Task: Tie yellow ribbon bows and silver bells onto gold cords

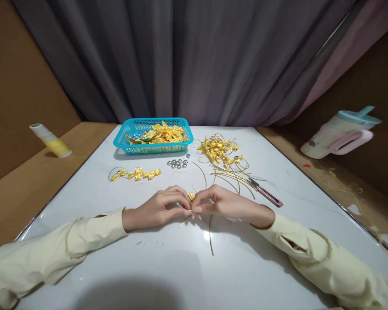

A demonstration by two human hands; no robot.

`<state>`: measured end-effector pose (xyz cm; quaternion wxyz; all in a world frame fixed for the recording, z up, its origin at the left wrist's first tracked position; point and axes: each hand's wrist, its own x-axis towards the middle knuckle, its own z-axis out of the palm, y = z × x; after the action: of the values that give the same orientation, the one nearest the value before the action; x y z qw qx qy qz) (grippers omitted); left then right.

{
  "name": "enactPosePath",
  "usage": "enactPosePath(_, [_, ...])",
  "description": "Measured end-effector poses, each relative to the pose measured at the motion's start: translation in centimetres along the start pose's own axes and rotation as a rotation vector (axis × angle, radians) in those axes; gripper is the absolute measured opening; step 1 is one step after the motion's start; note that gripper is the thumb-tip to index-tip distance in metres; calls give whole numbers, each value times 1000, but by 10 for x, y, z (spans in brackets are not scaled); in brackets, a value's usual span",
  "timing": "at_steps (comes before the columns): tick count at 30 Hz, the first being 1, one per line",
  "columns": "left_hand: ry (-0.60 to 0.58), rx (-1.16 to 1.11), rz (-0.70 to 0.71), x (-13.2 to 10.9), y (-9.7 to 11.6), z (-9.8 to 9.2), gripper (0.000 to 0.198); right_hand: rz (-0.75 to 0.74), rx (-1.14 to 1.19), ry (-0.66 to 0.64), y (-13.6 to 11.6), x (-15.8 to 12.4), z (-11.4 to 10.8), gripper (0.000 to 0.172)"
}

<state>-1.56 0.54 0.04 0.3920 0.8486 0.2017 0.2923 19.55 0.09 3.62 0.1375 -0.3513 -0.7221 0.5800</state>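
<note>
Near the middle of the white table (116, 267), my left hand (163, 207) and my right hand (218, 202) meet fingertip to fingertip. Both pinch a small yellow bow (192, 196) with a thin gold cord, mostly covered by the fingers. Several gold cords (233, 174) lie beyond my right hand, and one loose cord (211, 237) runs toward the front. Just past my left hand is a row of yellow bows (137, 174). Small silver gems (177, 163) lie grouped behind the hands.
A blue basket (153, 149) holds yellow bows and gems at the back. Right of it is a pile of corded bows (216, 150). Pink-handled scissors (268, 196) lie at right. Outside the table stand a thread spool (53, 141) at left and a tumbler (336, 133) at right.
</note>
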Motion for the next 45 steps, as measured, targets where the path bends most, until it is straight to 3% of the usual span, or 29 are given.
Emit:
enactPosePath(4, [-3,-4,67,1,-2,0,8,-11,-58,-9,0,-1,-1,21])
enactPosePath(13, [4,-18,48,1,-3,1,6,-26,-245,-4,-8,-6,-9,20])
enactPosePath(45, [-37,-58,-35,3,-1,-2,15,-94,-310,81,-7,-8,-4,16])
